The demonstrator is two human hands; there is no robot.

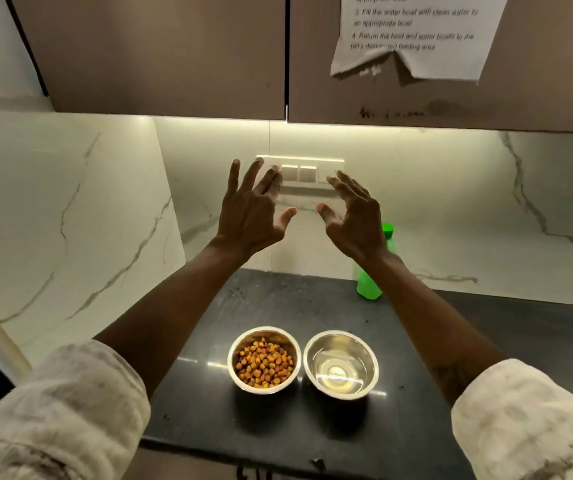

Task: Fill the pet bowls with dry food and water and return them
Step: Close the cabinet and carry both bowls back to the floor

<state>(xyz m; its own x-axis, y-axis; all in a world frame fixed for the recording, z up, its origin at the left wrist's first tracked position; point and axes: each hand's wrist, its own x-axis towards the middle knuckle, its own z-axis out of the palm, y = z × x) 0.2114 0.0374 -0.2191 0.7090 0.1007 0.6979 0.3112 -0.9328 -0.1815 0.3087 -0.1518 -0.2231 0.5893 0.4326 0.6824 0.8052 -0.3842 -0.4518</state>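
Two steel bowls stand side by side near the front of the dark counter [278, 303]. The left bowl [240, 344] holds orange-brown dry food. The right bowl [375, 358] holds clear water. My left hand [252, 211] and my right hand [354, 218] are raised well above the bowls, in front of the wall, palms facing each other, fingers spread, holding nothing. A green bottle [368, 284] stands at the back of the counter, partly hidden behind my right forearm.
A white switch plate [307, 173] is on the marble backsplash behind my hands. Brown wall cabinets [160, 53] hang overhead, with a printed sheet of paper [413, 36] stuck to the right door. A marble side wall closes off the left.
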